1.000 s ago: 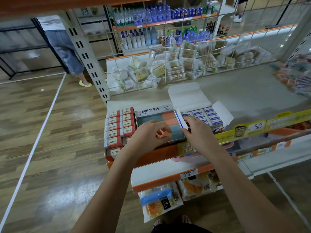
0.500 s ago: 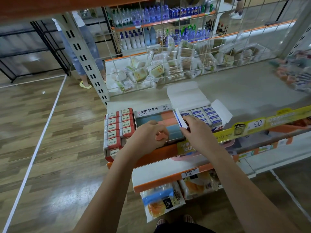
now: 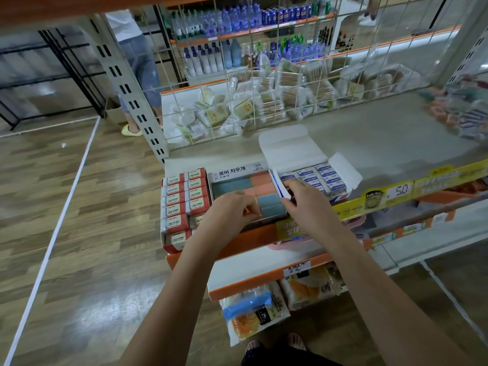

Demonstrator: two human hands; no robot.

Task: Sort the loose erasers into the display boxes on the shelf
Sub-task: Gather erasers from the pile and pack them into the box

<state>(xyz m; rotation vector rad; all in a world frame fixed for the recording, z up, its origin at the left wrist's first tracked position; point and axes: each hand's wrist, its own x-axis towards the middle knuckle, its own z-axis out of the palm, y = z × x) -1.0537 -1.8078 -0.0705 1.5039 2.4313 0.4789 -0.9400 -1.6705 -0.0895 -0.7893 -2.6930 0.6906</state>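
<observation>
Three open display boxes stand side by side at the shelf's front edge. The left box (image 3: 182, 204) holds red-and-white 2B erasers. The middle box (image 3: 232, 172) holds blue and pink erasers (image 3: 260, 190). The right box (image 3: 320, 178), lid folded back, holds blue-and-white erasers. My left hand (image 3: 228, 211) is curled over the middle box's front row and pinches a pink eraser (image 3: 247, 210), mostly hidden by my fingers. My right hand (image 3: 303, 204) pinches the white-and-blue side flap (image 3: 277, 184) between the middle and right boxes.
A wire grid (image 3: 264, 101) backs the grey shelf (image 3: 383, 143), with packets of cotton swabs behind it. Loose erasers lie blurred at the far right (image 3: 464, 114). A yellow price strip (image 3: 396, 192) runs along the front. Snack bags (image 3: 250, 313) hang below. A person (image 3: 137, 70) stands in the aisle.
My left hand has pushed the pink eraser lower into the middle box's front row, so less of it shows. My right hand stays at the flap. The person behind has stepped right.
</observation>
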